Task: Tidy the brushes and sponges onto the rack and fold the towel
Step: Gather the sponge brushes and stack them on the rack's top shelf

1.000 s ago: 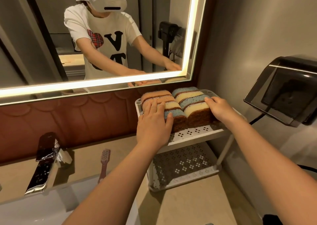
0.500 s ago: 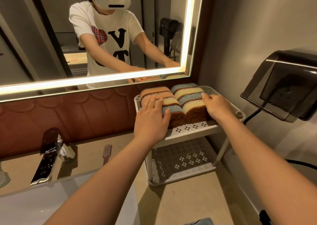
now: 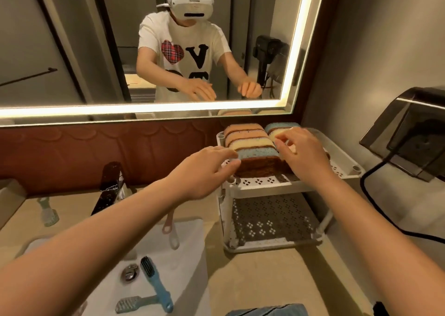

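Left hand (image 3: pixel 207 168), relaxed and empty, should brace the sponges (image 3: pixel 255 153) beside it while right hand (image 3: pixel 304 157), grip unclear, squares its row flush.

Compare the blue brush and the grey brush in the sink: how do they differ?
Colour: the blue brush has a blue handle and dark bristles; the grey brush is pale grey-green with pale bristles. Pose: the blue brush runs from beside the drain toward the camera; the grey brush lies crosswise, its handle meeting the blue one's. Shared: both lie in the sink, not on the rack.
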Demonstrator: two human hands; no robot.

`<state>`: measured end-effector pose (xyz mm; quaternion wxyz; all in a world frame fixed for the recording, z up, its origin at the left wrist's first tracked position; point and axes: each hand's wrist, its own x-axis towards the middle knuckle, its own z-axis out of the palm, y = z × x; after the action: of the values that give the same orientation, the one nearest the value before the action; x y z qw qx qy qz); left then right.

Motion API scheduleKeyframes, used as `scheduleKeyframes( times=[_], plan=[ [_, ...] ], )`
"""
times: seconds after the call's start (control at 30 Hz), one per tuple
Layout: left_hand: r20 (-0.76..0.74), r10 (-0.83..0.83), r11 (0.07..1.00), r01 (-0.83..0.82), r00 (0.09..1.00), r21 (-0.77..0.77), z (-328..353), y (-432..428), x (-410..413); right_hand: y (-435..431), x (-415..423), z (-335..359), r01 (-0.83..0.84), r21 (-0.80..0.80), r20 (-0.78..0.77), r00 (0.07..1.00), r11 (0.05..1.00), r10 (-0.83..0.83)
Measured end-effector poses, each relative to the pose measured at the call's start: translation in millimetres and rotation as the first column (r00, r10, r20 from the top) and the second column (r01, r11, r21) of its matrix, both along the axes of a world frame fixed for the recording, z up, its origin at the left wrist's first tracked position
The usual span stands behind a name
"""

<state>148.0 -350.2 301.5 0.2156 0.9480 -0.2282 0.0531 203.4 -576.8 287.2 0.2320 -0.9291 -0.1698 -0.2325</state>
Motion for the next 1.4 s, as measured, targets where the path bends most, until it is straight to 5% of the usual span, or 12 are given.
scheduleKeyframes(
  times=[0.37,0.77,1.0,1.4],
  plan=[
    [-0.335,0.172,0.972,-0.104,0.926,0.211,-8,122,-87,147,-67,-6,-0.494,0.070,-0.303,0.817,0.867,0.490],
    [-0.560,0.453,0.883,-0.437,0.694,0.173,-82,275,-194,315,-132,-79,-0.717,0.034,-0.618,0.533,0.697,0.578],
    [-0.626,0.601,0.764,-0.588,0.497,0.266,-136,379,-255,408,-170,-116,-0.804,0.029,-0.707,0.404,0.595,0.580],
    [-0.542,0.794,0.366,-0.928,0.274,0.067,-197,530,-331,540,-193,-149,-0.810,-0.064,-0.817,0.378,0.583,0.435]
  ],
)
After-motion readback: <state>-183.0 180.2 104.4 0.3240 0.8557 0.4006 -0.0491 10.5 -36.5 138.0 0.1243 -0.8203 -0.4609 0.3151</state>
